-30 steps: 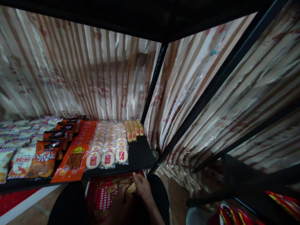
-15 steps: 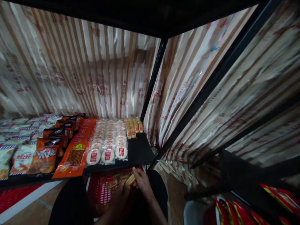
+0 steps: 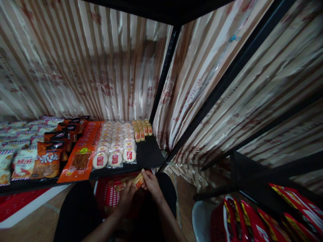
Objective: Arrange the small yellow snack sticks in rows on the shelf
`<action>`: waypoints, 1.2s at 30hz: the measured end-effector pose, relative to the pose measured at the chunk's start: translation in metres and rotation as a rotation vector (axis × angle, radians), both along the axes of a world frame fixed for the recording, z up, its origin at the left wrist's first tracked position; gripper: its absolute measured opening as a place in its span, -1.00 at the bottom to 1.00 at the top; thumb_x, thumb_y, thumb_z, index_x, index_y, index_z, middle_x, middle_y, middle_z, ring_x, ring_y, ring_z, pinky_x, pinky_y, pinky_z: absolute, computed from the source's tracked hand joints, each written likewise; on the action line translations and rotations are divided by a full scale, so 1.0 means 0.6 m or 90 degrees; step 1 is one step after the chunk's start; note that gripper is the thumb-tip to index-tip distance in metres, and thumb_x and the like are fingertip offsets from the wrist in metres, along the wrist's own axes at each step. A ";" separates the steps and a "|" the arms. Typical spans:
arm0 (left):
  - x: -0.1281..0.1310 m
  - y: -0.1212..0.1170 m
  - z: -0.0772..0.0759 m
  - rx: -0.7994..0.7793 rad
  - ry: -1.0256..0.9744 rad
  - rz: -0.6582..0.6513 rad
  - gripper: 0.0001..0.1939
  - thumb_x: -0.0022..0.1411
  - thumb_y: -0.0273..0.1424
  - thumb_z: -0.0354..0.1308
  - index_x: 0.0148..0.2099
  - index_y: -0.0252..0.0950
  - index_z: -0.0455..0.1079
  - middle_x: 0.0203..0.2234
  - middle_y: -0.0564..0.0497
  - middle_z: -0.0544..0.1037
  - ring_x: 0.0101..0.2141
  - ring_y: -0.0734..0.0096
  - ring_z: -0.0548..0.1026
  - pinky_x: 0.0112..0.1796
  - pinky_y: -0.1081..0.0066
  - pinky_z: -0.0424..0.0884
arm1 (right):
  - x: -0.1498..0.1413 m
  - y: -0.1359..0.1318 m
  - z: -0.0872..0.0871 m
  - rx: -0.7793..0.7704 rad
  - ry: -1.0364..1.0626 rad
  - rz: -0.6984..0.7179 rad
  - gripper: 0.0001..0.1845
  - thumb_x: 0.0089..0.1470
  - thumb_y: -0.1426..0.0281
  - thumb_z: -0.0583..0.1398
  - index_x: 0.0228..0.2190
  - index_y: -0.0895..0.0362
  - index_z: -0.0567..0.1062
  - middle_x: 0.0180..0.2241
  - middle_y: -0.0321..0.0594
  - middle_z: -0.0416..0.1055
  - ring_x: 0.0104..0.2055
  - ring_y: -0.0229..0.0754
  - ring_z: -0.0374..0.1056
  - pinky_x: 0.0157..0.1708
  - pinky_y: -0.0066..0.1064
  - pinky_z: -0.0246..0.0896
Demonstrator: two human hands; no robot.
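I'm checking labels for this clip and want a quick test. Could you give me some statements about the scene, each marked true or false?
1. The left hand and the right hand hold the same small yellow packet. True.
2. The red basket nearest the hands stands on top of the black shelf. False: it shows below the shelf's front edge.
3. The round white snacks lie between the long orange pack and the yellow packets on the shelf. True.
4. The curtain behind the shelf is plain black. False: it is striped in pale and brown, with reddish prints.
5. The red bags are at the shelf's left end. False: they are at the picture's lower right.
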State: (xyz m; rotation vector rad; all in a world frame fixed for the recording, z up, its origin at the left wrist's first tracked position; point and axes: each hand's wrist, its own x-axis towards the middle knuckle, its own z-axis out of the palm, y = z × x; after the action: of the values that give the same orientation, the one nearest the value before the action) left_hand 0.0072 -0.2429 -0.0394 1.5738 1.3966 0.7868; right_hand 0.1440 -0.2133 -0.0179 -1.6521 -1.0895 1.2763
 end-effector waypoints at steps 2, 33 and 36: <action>-0.001 0.002 -0.007 -0.016 -0.011 0.011 -0.71 0.12 -0.23 -0.02 -0.20 -0.26 0.39 -0.15 -0.05 0.50 -0.04 0.27 0.37 0.01 0.24 0.23 | 0.000 -0.001 0.004 0.002 0.006 0.004 -0.40 -0.18 -0.19 0.01 -0.56 0.13 0.29 -0.80 -0.47 0.18 -0.77 -0.42 0.09 -0.75 -0.58 -0.07; 0.038 0.034 0.045 -0.210 -0.276 0.126 -0.38 0.03 0.10 -0.18 -0.20 -0.34 0.31 -0.52 -0.02 0.48 -0.44 0.32 0.46 -0.35 0.33 0.39 | -0.003 0.000 0.004 0.091 0.190 0.002 -0.55 -0.21 0.08 0.25 -0.38 0.18 0.40 -0.63 -0.40 0.30 -0.61 -0.40 0.19 -0.59 -0.56 0.04; 0.040 0.042 0.036 -0.184 -0.258 0.133 -0.40 0.00 0.10 -0.13 -0.26 -0.35 0.34 -0.51 0.00 0.44 -0.46 0.37 0.43 -0.41 0.38 0.37 | 0.000 0.002 0.004 0.113 0.183 0.005 -0.60 -0.18 0.12 0.23 -0.38 0.17 0.40 -0.60 -0.39 0.32 -0.58 -0.37 0.22 -0.54 -0.54 0.09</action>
State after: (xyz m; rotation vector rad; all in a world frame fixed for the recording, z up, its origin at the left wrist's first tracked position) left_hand 0.0314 -0.2174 -0.0180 0.9931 1.3137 0.9210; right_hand 0.1442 -0.2121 -0.0154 -1.2888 -1.0016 1.3323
